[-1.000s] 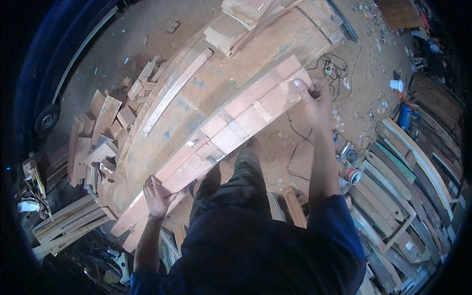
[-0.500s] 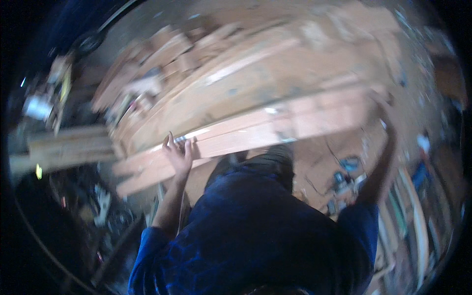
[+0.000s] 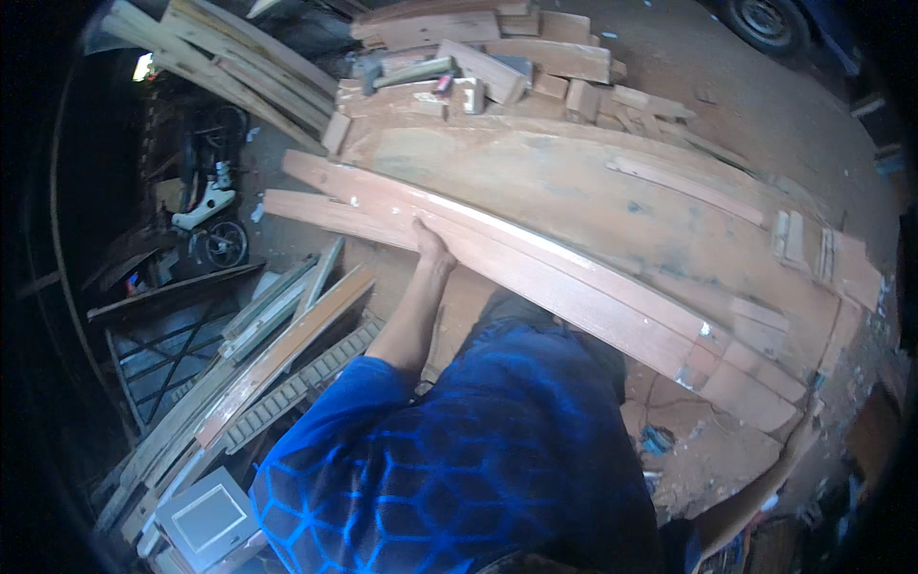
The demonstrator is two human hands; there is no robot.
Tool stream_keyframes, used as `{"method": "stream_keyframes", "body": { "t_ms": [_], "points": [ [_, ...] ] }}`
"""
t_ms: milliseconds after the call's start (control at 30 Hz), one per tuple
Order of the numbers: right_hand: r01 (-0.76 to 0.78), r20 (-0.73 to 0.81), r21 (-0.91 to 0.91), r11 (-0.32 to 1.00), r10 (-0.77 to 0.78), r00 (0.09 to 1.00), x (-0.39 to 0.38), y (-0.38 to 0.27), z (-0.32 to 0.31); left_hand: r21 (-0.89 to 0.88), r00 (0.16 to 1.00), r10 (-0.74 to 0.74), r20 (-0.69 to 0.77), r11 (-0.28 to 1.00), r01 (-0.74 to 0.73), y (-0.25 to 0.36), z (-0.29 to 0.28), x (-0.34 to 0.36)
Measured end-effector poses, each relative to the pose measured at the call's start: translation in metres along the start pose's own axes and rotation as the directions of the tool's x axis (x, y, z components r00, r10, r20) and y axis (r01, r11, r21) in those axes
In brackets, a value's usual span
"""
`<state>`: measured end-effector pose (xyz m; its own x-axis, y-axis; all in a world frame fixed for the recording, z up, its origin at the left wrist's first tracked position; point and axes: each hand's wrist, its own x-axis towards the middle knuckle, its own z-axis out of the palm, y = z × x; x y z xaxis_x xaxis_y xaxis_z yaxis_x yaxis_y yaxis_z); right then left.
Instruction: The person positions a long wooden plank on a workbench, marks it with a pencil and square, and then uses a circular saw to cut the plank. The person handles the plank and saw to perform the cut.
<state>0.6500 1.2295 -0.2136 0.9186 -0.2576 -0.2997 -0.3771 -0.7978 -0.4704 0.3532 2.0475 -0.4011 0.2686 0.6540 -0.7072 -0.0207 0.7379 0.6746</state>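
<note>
while boards (image 3: 574, 294) hide its fingers, the left hand (image 3: 435, 253) (thumb showing) grips.

The boards (image 3: 574, 287), earlier rising rightward in view, now slope down rightward.

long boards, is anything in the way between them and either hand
Nothing visible: the left hand touches the near edge of the long boards directly, and the right hand is at their right end.
</note>
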Motion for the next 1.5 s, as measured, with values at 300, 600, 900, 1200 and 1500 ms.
{"method": "stream_keyframes", "body": {
  "t_ms": [300,600,900,1200,1500],
  "points": [
    [-0.043,-0.108,0.075,0.996,0.051,0.993,0.020,0.031,0.045,-0.076,0.998,0.016,0.057,0.997,-0.012,-0.002,-0.022,-0.078],
    [-0.029,-0.013,0.157,0.987,0.031,0.999,0.040,0.038,0.123,0.067,0.994,0.035,-0.104,0.997,-0.029,-0.023,-0.046,-0.022],
    [0.220,-0.220,-0.192,0.956,-0.261,0.940,0.043,0.004,0.203,0.675,0.825,0.051,-0.563,0.604,0.424,-0.021,-0.056,0.007],
    [0.678,-0.013,-0.308,0.668,-0.715,0.699,-0.008,-0.042,0.220,0.921,0.496,0.776,0.389,-0.324,-0.215,-0.103,0.007,-0.045],
    [0.892,0.578,-0.148,0.427,-0.694,0.428,-0.070,-0.129,0.258,0.561,0.441,0.360,0.822,-0.378,-0.737,-0.217,0.143,-0.161]
  ]
}}
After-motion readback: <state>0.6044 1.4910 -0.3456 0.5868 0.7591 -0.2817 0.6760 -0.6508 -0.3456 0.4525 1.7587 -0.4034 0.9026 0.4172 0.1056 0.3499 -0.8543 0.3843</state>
